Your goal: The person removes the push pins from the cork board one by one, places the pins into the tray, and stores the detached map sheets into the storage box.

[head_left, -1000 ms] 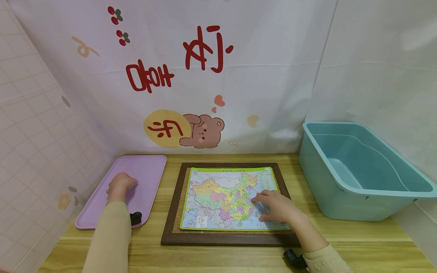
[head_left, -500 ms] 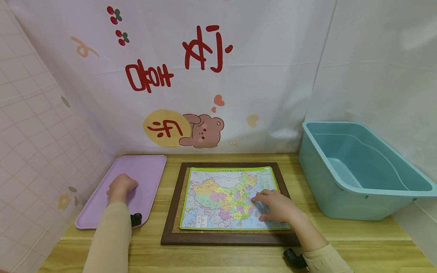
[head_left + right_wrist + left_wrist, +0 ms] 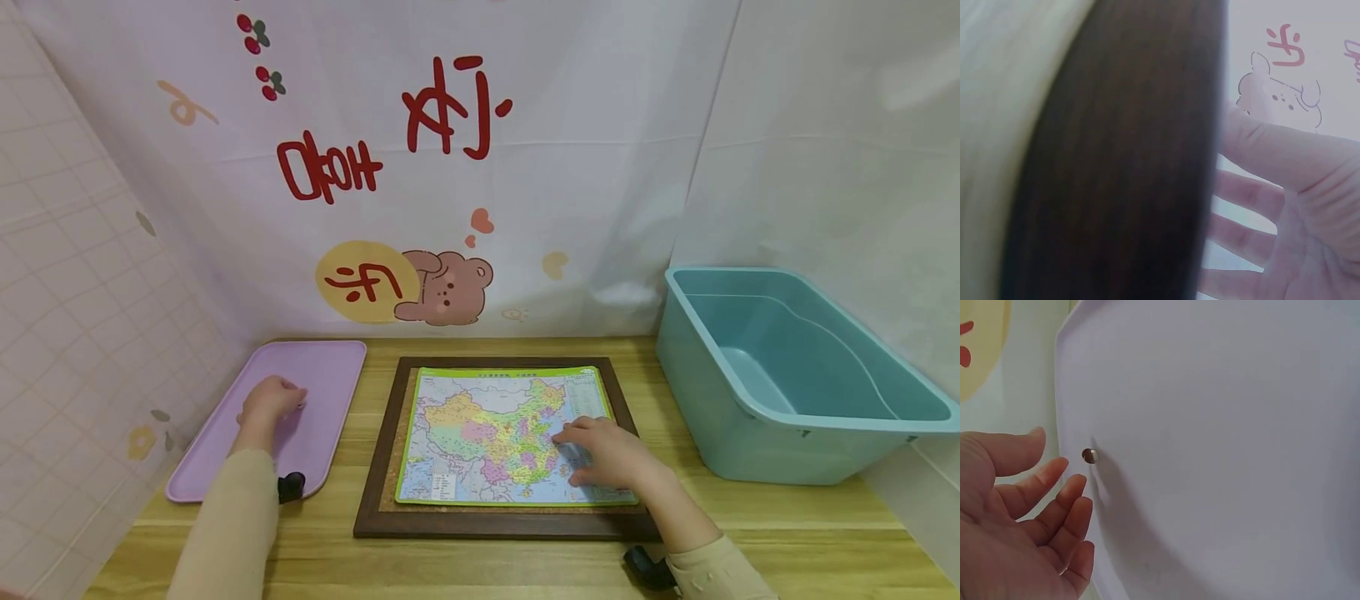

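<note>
My left hand (image 3: 272, 402) is over the lilac tray (image 3: 322, 375). In the left wrist view a small shiny gold disc, like a thumbtack head (image 3: 1090, 456), sits on that tray just beyond the fingertips (image 3: 1075, 485). Thumb and fingers are loosely bent and apart, with a gap to the disc. My right hand (image 3: 606, 452) rests with spread fingers on the right part of a green-edged map sheet (image 3: 480, 433). Under the map is a cork board with a dark brown frame (image 3: 495, 526). The right wrist view shows mostly this frame, blurred, beside the hand.
A large blue-green plastic tub (image 3: 757, 450) stands on the wooden table (image 3: 450, 571) to the right of the board. A white printed cloth (image 3: 585, 208) hangs behind the table. Black wrist-camera pieces stick out by both forearms.
My left hand has lifted and turned slightly, its fingers coming away from the tray surface. My right hand and the map have stayed where they were.
</note>
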### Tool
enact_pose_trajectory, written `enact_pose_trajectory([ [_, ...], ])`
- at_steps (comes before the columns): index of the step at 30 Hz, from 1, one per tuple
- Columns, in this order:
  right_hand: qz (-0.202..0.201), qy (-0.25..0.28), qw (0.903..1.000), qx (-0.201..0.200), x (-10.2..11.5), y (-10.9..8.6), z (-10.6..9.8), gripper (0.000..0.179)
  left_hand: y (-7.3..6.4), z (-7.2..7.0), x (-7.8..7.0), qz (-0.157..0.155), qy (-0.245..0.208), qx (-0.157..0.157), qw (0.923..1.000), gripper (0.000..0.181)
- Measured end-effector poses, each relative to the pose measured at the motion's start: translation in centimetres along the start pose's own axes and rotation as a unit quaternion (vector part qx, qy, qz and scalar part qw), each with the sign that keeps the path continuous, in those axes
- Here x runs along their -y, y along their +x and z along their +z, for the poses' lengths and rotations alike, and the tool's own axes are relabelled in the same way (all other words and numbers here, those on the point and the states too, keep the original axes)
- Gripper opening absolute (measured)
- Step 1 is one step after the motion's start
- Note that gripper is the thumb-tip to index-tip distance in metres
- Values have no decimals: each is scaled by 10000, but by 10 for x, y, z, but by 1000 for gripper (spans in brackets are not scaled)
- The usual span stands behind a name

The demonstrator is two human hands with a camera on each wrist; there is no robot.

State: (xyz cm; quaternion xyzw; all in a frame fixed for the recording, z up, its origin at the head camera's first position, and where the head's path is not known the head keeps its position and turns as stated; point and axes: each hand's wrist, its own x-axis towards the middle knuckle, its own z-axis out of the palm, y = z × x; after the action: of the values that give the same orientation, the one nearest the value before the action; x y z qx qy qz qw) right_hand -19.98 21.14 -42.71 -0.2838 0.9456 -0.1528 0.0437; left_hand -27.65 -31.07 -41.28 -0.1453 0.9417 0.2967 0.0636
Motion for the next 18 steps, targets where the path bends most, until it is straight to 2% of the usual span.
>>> enact_pose_trajectory([
  [9, 20, 99, 9999, 38, -2, 0, 0, 57, -7, -1, -1, 419, 135, -146, 9989, 45],
  [14, -40, 119, 9999, 41, -5, 0, 1, 57, -11, 1, -2, 821, 85, -370, 9959, 49],
  [18, -180, 84, 9998, -39, -8, -1, 2, 54, -16, 4, -3, 1213, -54, -655, 9904, 49],
])
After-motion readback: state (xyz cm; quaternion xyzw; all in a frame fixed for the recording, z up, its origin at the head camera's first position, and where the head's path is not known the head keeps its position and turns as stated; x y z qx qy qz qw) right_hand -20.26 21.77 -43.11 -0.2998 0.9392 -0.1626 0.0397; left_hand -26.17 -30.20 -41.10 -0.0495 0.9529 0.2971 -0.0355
